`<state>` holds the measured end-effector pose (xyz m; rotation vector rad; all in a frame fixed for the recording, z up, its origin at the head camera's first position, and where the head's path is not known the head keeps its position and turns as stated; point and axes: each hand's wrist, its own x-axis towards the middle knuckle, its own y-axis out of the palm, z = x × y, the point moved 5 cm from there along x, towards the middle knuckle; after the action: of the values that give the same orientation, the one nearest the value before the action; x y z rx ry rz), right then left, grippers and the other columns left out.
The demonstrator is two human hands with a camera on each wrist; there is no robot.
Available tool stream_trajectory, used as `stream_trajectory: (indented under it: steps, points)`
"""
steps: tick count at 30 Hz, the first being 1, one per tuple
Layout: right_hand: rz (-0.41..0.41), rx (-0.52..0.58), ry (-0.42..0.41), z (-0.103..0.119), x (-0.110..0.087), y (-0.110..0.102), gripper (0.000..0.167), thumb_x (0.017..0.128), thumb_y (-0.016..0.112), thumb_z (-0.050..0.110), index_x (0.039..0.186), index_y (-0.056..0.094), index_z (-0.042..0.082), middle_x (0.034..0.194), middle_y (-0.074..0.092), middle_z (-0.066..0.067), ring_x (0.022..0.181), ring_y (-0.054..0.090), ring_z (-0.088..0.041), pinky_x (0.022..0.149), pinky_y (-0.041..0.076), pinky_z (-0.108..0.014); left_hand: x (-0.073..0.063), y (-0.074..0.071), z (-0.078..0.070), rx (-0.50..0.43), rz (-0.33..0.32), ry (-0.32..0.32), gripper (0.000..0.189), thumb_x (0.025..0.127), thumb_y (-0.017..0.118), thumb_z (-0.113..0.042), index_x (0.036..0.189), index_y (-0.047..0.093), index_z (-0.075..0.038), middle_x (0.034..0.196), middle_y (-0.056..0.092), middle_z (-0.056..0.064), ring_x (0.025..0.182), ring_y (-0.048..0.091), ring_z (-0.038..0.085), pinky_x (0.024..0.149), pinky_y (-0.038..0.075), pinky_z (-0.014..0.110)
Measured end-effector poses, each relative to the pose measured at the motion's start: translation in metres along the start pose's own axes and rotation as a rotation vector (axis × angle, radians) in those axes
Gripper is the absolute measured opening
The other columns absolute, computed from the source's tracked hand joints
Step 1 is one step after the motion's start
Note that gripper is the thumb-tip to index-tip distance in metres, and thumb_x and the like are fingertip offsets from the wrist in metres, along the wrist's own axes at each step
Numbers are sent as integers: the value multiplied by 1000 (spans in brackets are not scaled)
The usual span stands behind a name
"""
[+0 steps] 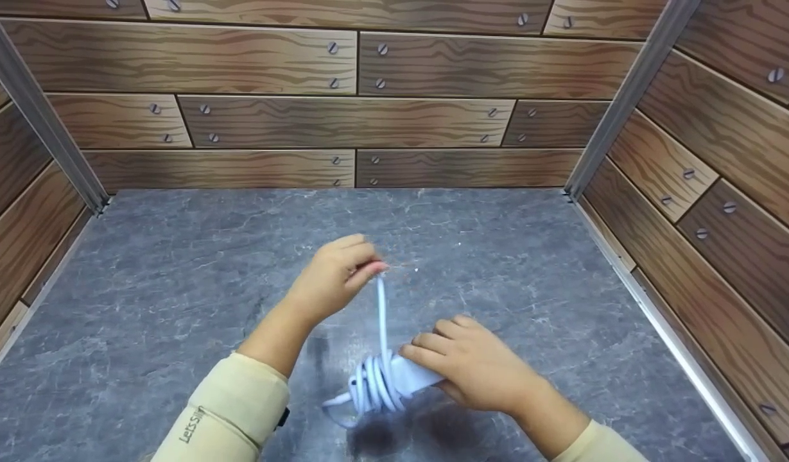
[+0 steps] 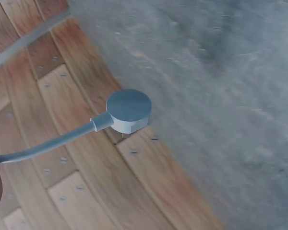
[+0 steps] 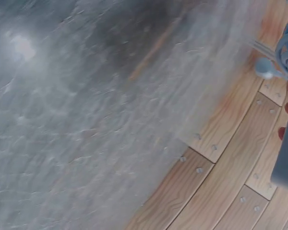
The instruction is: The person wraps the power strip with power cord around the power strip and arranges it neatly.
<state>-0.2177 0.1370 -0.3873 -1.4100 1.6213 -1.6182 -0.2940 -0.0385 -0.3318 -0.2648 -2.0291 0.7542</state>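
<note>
A pale power strip [image 1: 415, 377] is held above the floor by my right hand [image 1: 474, 362], whose fingers lie over its right end. Several turns of its pale cord [image 1: 373, 384] are wound round the other end. My left hand [image 1: 343, 276] is raised above and to the left, pinching the cord, which runs up taut from the coil. In the left wrist view a round, flat plug [image 2: 128, 109] with pins below ends a free length of cord. At the right edge of the right wrist view are the strip's smooth body [image 3: 285, 153] and the plug [image 3: 265, 68].
Grey marbled flooring [image 1: 195, 256] lies beneath both hands. Wood-patterned panels [image 1: 343, 122] with printed screws form the back and side walls. Metal posts [image 1: 625, 96] stand at the back corners, and a metal strip [image 1: 664, 333] edges the floor on the right.
</note>
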Motion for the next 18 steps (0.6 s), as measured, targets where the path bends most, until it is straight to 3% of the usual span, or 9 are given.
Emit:
stream_trajectory:
  steps: [6, 12, 16, 18]
  points:
    - [-130, 178, 47, 4, 6, -14, 60, 66, 73, 26, 122, 54, 24, 105, 60, 11, 89, 53, -11, 77, 43, -31, -16, 10, 21, -72, 10, -151, 19, 92, 54, -18, 77, 62, -10, 69, 48, -3, 63, 42, 9, 59, 39, 26]
    - [-304, 322, 113, 3, 12, -27, 51, 70, 73, 28, 116, 56, 17, 104, 61, 9, 86, 54, -8, 72, 44, -31, -29, 29, 25, -121, 53, -267, 27, 96, 44, -19, 80, 64, -11, 77, 62, 0, 75, 58, 11, 72, 47, 29]
    - [-383, 350, 188, 0, 16, -30, 52, 69, 74, 24, 116, 55, 13, 104, 61, 7, 86, 55, -9, 71, 46, -31, -39, 39, 26, -180, 51, -295, 31, 97, 40, -19, 76, 62, -11, 69, 60, -1, 67, 57, 12, 64, 47, 28]
    - [-408, 332, 230, -2, 16, -31, 52, 69, 74, 22, 116, 54, 13, 104, 60, 6, 87, 56, -10, 71, 47, -31, -43, 44, 27, -175, 41, -260, 32, 98, 39, -19, 75, 59, -10, 66, 58, 1, 63, 56, 15, 61, 47, 30]
